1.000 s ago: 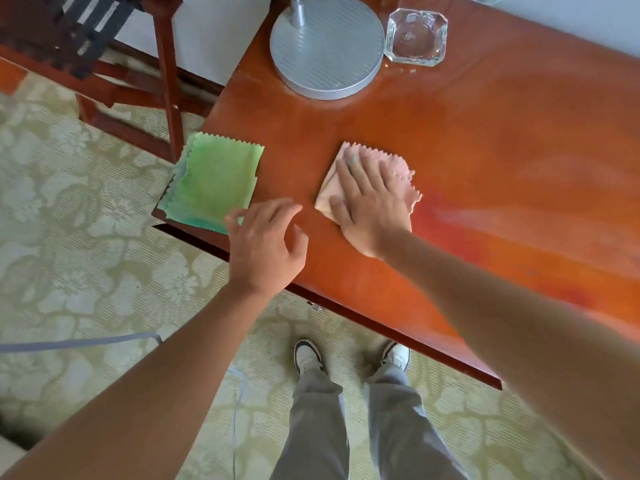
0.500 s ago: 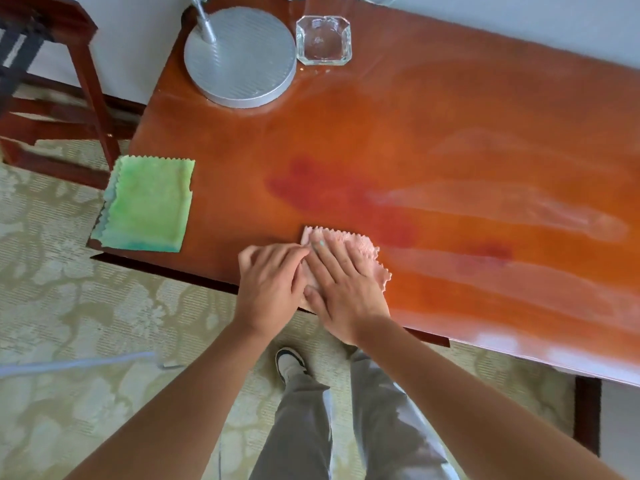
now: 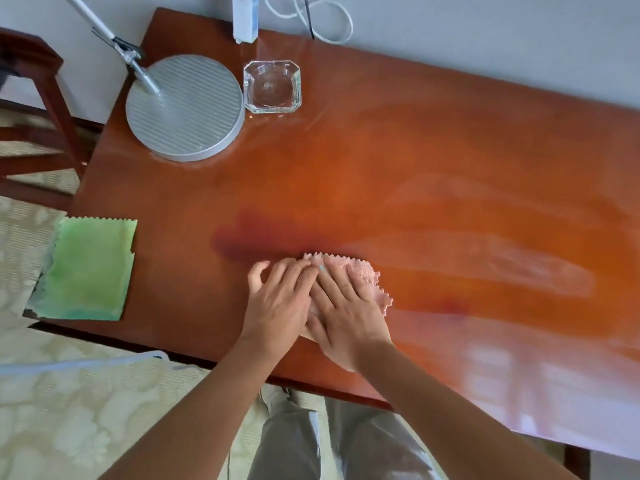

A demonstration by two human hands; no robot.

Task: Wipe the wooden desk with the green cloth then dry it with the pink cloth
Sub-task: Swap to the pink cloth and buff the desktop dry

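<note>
1. Glossy wooden counter [image 3: 398, 174] against a grey wall, patterned carpet below; streaks and a darker damp-looking patch show just beyond your hands.
2. Green cloth [image 3: 88, 268] lies flat, untouched, well to the left of your hands at the counter's corner, so the wiping stage looks done.
3. Drying is under way: pink cloth [image 3: 356, 277] sits under your hands near the front edge. Streaks off to the right suggest much is left.
4. Left hand [image 3: 280, 306] flat, fingers straight, pressing the cloth's left part.
5. Right hand [image 3: 346, 313] flat too, fingers spread on the cloth, touching the left hand; neither grips.
</note>
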